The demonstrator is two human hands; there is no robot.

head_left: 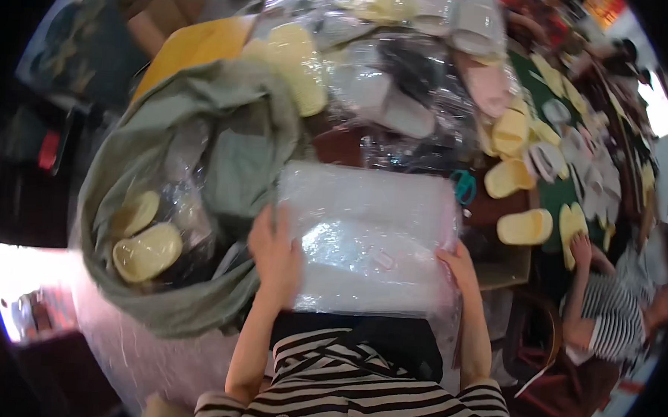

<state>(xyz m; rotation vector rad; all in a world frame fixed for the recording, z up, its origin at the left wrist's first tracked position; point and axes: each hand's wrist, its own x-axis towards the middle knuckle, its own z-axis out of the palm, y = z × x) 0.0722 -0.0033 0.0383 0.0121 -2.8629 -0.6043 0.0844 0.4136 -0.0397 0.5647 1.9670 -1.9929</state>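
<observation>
A flat stack of clear plastic bags (349,209) lies level in front of my body, shiny and rectangular, with a pinkish right edge. My left hand (276,254) grips its left edge, slightly blurred, with some fingers hidden. At the right edge my right hand (459,270) is closed on the same stack, thumb on top and the other fingers out of sight beneath. Close to my left hand stands a grey-green cloth sack (99,198), its mouth wide and its rim rolled down. Inside it lie pale yellow slippers (149,253) and crumpled clear plastic.
Bagged slippers (405,111) are heaped on the table's far side. Teal-handled scissors (464,187) lie past the stack's right corner. Loose yellow slippers (525,226) line the right, where a co-worker's hand (582,251) touches one. A yellow board (199,50) stands behind the sack.
</observation>
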